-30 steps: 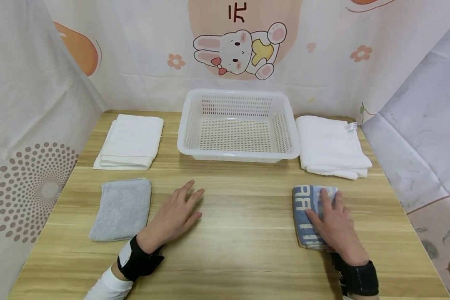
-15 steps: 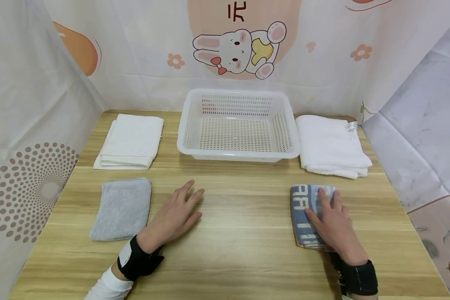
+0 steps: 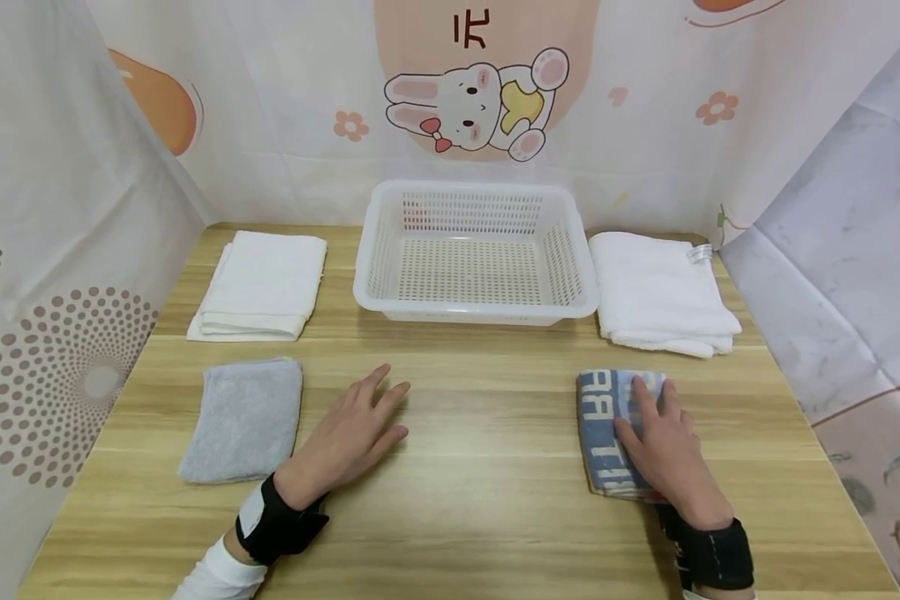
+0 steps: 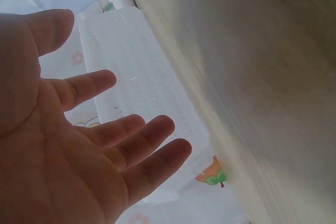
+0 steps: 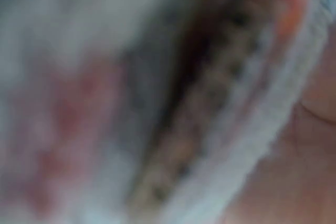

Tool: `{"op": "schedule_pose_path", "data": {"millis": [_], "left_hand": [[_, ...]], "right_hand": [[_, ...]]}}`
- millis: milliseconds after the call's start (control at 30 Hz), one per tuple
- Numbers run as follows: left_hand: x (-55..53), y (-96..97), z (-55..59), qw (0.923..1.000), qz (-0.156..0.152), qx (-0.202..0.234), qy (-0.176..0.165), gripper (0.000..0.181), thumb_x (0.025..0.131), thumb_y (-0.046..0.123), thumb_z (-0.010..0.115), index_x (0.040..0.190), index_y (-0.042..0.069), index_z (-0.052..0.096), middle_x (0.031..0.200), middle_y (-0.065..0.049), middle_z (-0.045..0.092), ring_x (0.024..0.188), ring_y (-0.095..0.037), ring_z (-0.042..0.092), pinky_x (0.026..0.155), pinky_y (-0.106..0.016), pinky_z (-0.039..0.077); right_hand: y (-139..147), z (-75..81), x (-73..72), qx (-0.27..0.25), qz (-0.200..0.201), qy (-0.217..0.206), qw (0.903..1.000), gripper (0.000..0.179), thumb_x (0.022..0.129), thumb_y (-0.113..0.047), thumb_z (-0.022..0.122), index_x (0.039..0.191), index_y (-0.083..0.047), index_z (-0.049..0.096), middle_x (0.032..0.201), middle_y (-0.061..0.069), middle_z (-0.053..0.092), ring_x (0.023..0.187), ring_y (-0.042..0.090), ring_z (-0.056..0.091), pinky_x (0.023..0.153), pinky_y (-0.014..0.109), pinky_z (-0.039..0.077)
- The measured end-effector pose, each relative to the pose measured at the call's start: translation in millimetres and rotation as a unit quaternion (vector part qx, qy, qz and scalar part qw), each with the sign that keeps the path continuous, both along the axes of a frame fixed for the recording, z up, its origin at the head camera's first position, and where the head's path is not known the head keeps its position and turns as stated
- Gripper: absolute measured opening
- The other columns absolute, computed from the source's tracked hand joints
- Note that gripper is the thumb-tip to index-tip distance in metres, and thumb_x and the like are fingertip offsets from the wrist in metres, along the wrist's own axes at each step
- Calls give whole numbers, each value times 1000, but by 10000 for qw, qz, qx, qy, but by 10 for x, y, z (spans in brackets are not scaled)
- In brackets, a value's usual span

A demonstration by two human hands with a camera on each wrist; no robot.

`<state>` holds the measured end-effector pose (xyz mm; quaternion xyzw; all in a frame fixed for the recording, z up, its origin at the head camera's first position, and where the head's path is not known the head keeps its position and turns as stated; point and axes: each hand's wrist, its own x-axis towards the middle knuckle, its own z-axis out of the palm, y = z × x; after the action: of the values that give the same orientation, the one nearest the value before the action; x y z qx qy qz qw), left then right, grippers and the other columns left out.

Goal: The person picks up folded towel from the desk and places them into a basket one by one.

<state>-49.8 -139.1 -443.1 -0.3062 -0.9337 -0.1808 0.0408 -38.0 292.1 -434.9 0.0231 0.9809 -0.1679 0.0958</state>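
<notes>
My right hand [image 3: 667, 454] lies flat over a folded blue towel [image 3: 598, 442] with pale lettering, fingers extended across its top at the right of the table. In the right wrist view the layered folds of the towel [image 5: 215, 93] fill the blurred picture beside the palm. My left hand [image 3: 348, 437], fingers apart and holding nothing, stays left of centre, close to a folded grey towel [image 3: 243, 421]. The left wrist view shows its palm and fingers with the white plastic basket [image 4: 136, 77] beyond them.
An empty white perforated basket [image 3: 476, 312] stands at the table's back middle. Folded white towels flank it: the left one [image 3: 266, 275] stands apart, the right one [image 3: 660, 287] sits right at its side. A printed curtain [image 3: 292, 100] hangs behind the wooden table [image 3: 457, 500].
The blue towel has slid slightly left under my right hand, which has shifted a little the same way. My left hand stays in place.
</notes>
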Motion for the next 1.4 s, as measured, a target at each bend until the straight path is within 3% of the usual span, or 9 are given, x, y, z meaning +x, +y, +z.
{"op": "schedule_pose_path", "data": {"millis": [333,1033,1400], "left_hand": [[1,-5,-3,10000,2,-8,25,55,95,32,67,141,6,50,146,-30,40,122,-44,53,97,-53,47],[8,-7,-1,9999,42,23,-159,54,96,32,66,141,8,50,148,-29,38,124,-44,52,99,-52,46],[8,-13,-2,9998,56,27,-178,54,96,32,66,142,8,49,149,-29,37,126,-43,50,99,-53,46]], "right_hand": [[-5,-10,-2,-47,29,134,9999,72,99,-25,57,152,9,22,150,48,2,124,72,22,87,79,31],[69,16,15,-245,157,-1,9996,74,102,-36,53,155,4,21,150,48,6,125,71,21,92,78,29],[84,13,22,-258,185,-44,9995,73,103,-34,53,154,5,21,149,49,7,123,72,22,91,78,31]]}}
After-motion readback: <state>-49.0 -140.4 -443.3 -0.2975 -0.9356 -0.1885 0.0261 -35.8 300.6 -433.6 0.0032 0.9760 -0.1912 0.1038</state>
